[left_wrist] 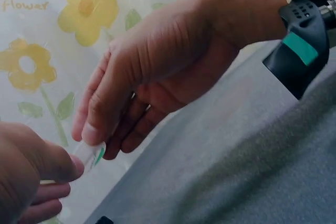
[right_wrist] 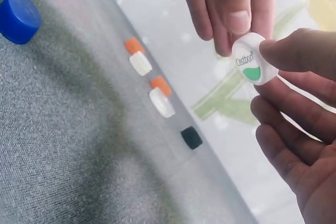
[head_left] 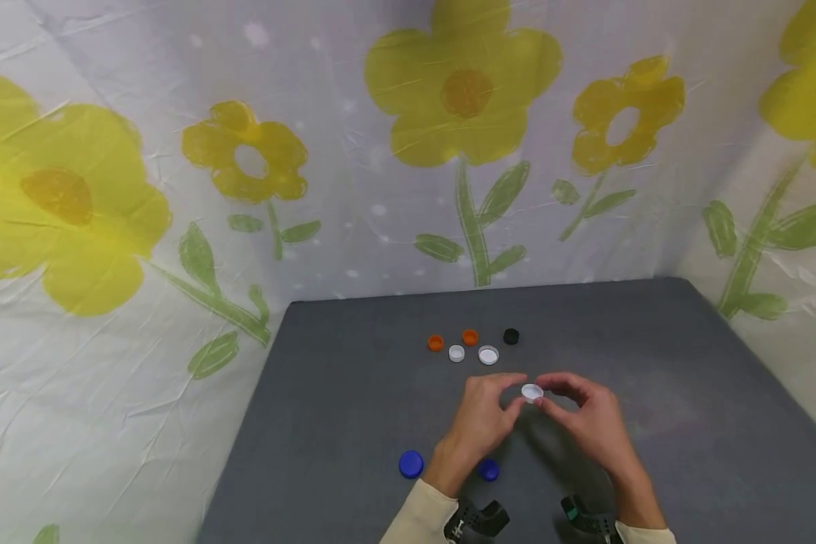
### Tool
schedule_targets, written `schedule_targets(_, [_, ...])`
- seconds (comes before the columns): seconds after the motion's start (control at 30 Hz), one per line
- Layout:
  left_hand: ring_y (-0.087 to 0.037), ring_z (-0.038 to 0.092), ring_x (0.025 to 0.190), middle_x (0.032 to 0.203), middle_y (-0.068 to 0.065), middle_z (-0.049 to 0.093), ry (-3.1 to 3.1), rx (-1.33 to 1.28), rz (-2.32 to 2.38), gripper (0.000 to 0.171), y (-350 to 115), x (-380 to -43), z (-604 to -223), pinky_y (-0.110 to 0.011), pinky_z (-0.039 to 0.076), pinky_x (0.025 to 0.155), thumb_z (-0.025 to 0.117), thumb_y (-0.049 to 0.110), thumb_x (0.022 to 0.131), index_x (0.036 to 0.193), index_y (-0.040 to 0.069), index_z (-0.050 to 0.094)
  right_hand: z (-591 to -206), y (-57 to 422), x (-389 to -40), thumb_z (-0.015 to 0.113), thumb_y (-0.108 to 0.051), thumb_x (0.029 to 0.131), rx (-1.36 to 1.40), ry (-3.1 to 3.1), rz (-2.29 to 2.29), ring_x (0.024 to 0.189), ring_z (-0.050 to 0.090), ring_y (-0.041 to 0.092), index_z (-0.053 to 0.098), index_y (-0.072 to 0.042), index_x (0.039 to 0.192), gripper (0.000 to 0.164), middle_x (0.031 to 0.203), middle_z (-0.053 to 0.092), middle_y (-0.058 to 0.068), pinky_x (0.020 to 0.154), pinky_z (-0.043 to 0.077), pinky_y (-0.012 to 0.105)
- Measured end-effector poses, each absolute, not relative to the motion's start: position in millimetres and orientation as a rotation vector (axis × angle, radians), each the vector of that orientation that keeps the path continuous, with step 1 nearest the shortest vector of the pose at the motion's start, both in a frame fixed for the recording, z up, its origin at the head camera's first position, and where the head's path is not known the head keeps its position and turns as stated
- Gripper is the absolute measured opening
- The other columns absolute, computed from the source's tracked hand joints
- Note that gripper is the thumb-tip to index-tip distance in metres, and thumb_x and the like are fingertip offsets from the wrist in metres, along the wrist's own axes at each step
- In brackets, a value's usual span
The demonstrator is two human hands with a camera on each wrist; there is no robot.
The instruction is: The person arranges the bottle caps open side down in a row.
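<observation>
White cap, printed "Cestbon" with green patch, held up over table. Left hand pinches one side, right hand the opposite; fingers only cap-wide apart. Orange caps, other white caps, black cap toward far edge. Backdrop reads "flower".

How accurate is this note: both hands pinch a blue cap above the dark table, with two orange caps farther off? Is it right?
Not quite: the cap pinched by the left hand and the right hand is white, not blue, as the right wrist view shows. It is above the dark table, with two orange caps farther off.
</observation>
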State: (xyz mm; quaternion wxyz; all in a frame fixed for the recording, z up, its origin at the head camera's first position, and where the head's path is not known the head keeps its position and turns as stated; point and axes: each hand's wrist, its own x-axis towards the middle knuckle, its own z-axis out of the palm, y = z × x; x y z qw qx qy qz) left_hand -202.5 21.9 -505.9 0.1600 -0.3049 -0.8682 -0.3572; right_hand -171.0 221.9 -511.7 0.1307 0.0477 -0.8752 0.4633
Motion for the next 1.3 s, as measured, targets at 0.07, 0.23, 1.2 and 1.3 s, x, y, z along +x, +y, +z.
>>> schedule_targets(0.07, [-0.015, 0.079, 0.117, 0.124, -0.006, 0.083, -2.451, -0.894, -1.030, 0.034, 21.0, -202.2, -507.6, -0.024, 0.059, 0.103, 0.087, 0.008, 0.093, 0.126, 0.005, 0.081, -511.3, 221.7, -170.4, 0.088, -0.022, 0.096, 0.139, -2.535, 1.357, 0.106, 0.073, 0.005, 0.081, -0.017, 0.119, 0.024, 0.114, 0.082, -0.002, 0.097, 0.058, 0.021])
schedule_targets(0.23, [-0.019, 0.079, 0.118, 0.124, -0.010, 0.082, -2.387, -0.932, -1.088, 0.033, 19.8, -201.1, -510.7, -0.028, 0.059, 0.106, 0.089, 0.006, 0.092, 0.124, 0.004, 0.082, -507.6, 221.7, -169.5, 0.086, -0.024, 0.098, 0.135, -2.533, 1.415, 0.108, 0.075, 0.010, 0.080, -0.014, 0.121, 0.026, 0.116, 0.082, 0.000, 0.098, 0.055, 0.017])
schedule_targets(1.2, [-0.006, 0.077, 0.088, 0.102, -0.011, 0.085, -2.284, -0.354, -2.245, 0.013, 10.8, -198.7, -504.6, -0.018, 0.059, 0.078, 0.084, 0.012, 0.096, 0.106, 0.005, 0.086, -512.6, 209.1, -168.2, 0.089, 0.012, 0.083, 0.472, -2.237, 1.386, 0.119, 0.068, -0.006, 0.080, -0.012, 0.123, 0.047, 0.121, 0.082, 0.007, 0.104, 0.050, 0.008])
schedule_targets(1.3, [-0.006, 0.076, 0.086, 0.103, -0.012, 0.085, -2.300, -0.350, -2.287, 0.014, 9.3, -198.8, -503.7, -0.018, 0.058, 0.076, 0.083, 0.014, 0.097, 0.107, 0.004, 0.086, -513.1, 208.3, -168.1, 0.090, 0.011, 0.082, 0.474, -2.233, 1.356, 0.116, 0.069, -0.005, 0.081, -0.013, 0.120, 0.046, 0.118, 0.082, 0.005, 0.102, 0.050, 0.008])
